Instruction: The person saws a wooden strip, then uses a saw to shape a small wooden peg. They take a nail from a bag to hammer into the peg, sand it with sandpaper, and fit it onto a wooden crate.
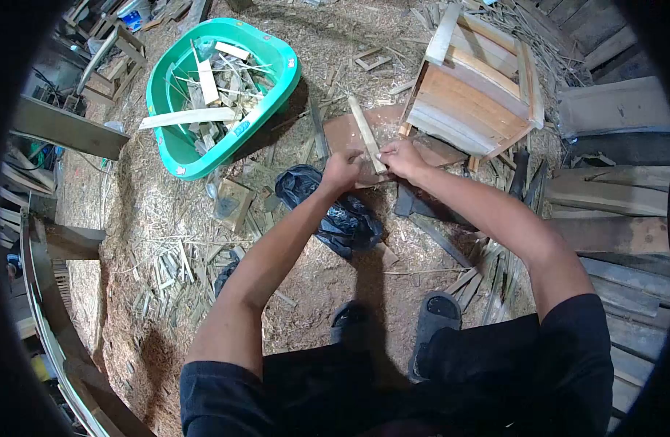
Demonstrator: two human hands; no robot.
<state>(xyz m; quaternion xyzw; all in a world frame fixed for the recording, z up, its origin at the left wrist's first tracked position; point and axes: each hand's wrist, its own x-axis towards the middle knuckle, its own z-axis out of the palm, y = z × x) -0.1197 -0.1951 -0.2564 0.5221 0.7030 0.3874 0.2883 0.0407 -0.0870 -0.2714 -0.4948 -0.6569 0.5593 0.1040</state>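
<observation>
L hand (342,169) and R hand (402,156) are both closed on the lower end of a thin flat wooden slat (365,131), tilted over a brown board (340,135) at centre. Slatted wooden crate (474,84) stands just R of the slat, a crumpled black plastic bag (335,211) lies just below the hands, and a green oval basin (182,156) w/ offcuts sits well L. Ground is loose sawdust (313,269) w/ splinters, open only on the near side.

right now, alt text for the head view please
A person's right hand holds the lower end of a thin wooden slat, the left hand closed beside it. Beyond stands a wooden crate; left, a green tub of offcuts; nearer, a black plastic bag.
</observation>
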